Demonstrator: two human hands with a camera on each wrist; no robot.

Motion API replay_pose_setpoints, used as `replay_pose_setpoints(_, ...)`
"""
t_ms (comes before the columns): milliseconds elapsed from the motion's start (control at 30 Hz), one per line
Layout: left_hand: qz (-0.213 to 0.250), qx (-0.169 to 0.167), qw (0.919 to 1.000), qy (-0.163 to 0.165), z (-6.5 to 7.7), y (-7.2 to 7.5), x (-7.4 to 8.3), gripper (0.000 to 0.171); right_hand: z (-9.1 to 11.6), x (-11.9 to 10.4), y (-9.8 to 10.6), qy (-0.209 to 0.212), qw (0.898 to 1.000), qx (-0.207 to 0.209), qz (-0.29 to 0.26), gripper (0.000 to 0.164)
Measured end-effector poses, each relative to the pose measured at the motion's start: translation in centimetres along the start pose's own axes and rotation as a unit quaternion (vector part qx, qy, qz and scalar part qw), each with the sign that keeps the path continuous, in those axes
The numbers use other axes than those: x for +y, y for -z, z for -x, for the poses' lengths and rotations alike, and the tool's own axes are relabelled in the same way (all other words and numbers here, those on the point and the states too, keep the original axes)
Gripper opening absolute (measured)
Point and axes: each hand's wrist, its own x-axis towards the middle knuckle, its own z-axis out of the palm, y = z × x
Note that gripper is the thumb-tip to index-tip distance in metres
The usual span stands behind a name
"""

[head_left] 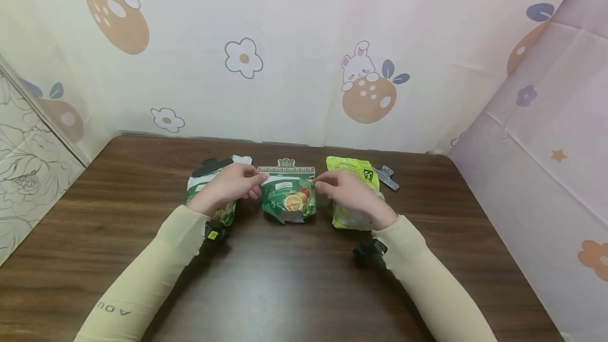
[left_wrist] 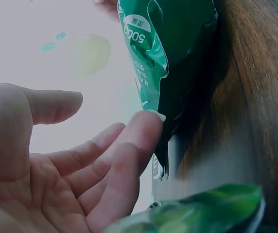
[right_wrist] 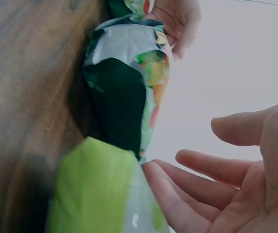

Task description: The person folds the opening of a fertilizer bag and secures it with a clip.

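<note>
In the head view a green food bag (head_left: 280,194) printed with fruit stands at the middle of the table, its top held by a pale bag clip with a ruler-marked edge (head_left: 286,169). My left hand (head_left: 233,182) is at the bag's left side; in the left wrist view its fingertips (left_wrist: 146,127) are right at the bag's edge, thumb held apart. Opposite, my right hand (head_left: 350,191) reaches to the bag's right side, thumb and fingers spread apart in the right wrist view, with fingertips (right_wrist: 154,170) close by the green bag (right_wrist: 114,99).
Under my left forearm, partly hidden, is another green bag (head_left: 230,215) with a black clip (head_left: 212,165). A yellow-green bag (head_left: 349,163) stands behind my right hand, a dark grey clip (head_left: 387,178) at its upper right. A patterned curtain (head_left: 294,94) hangs behind the table (head_left: 285,273).
</note>
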Motion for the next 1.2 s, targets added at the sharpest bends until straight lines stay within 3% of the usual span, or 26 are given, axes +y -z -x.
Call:
replay_pose_setpoints(267,-0.045,0.023,0.9986,-0.014,-0.4,-0.5,0.0,0.042,0.0,0.7,1.4,0.023,0.999,0.013,-0.035,0.036)
replay_pose_setpoints(500,-0.024,0.019,0.9989,-0.035,-0.2,-0.8,0.7,0.039,0.1,1.4,3.1,0.022,0.998,0.021,-0.046,0.038)
replay_pose_setpoints(767,-0.006,-0.007,0.9976,-0.069,-0.8,-1.5,3.0,0.035,1.7,3.0,5.8,-0.011,0.995,0.047,-0.088,0.039)
replay_pose_setpoints(967,-0.011,-0.021,0.9949,-0.098,-1.9,-2.6,5.4,0.039,2.8,4.7,7.2,-0.028,0.996,0.066,-0.060,0.040)
replay_pose_setpoints(1200,0.014,-0.064,0.9928,-0.100,-3.6,-4.1,8.1,0.037,3.4,6.1,8.0,-0.043,0.995,0.076,-0.048,0.043)
